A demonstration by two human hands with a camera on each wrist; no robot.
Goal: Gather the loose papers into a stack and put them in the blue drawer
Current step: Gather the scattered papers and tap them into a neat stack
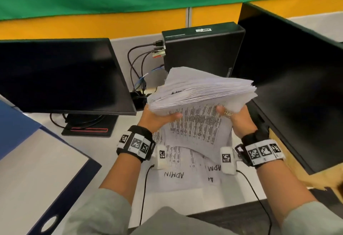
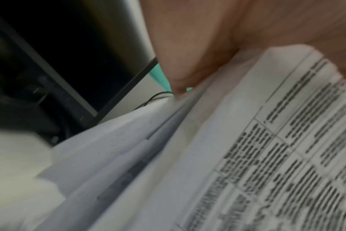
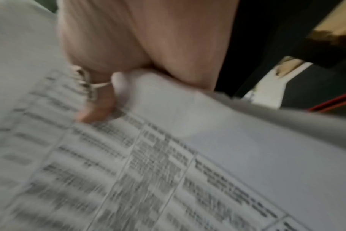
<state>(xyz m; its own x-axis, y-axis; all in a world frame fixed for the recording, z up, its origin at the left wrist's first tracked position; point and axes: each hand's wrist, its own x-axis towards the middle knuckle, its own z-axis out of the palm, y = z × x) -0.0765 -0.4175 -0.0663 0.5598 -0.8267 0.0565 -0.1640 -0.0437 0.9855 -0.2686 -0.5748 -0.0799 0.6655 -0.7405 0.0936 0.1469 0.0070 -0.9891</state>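
A thick stack of printed papers [image 1: 202, 93] stands tilted above the desk, held between both hands. My left hand [image 1: 159, 116] grips its left side, thumb on the near printed sheet. My right hand [image 1: 234, 117], a ring on the thumb, grips the right side. The near sheet [image 1: 196, 128] hangs down toward me. Two or three loose sheets marked ADMIN [image 1: 178, 169] lie flat on the desk under my wrists. The blue drawer [image 1: 27, 160] stands open at the left. In the left wrist view the papers [image 2: 247, 156] fill the frame; the right wrist view shows the printed sheet [image 3: 148, 171] under my thumb.
A dark monitor [image 1: 61, 75] stands at the left and another monitor [image 1: 297, 78] at the right. A black computer case [image 1: 202, 49] with cables [image 1: 137, 67] sits behind the stack. The white desk [image 1: 241, 194] ends near my body.
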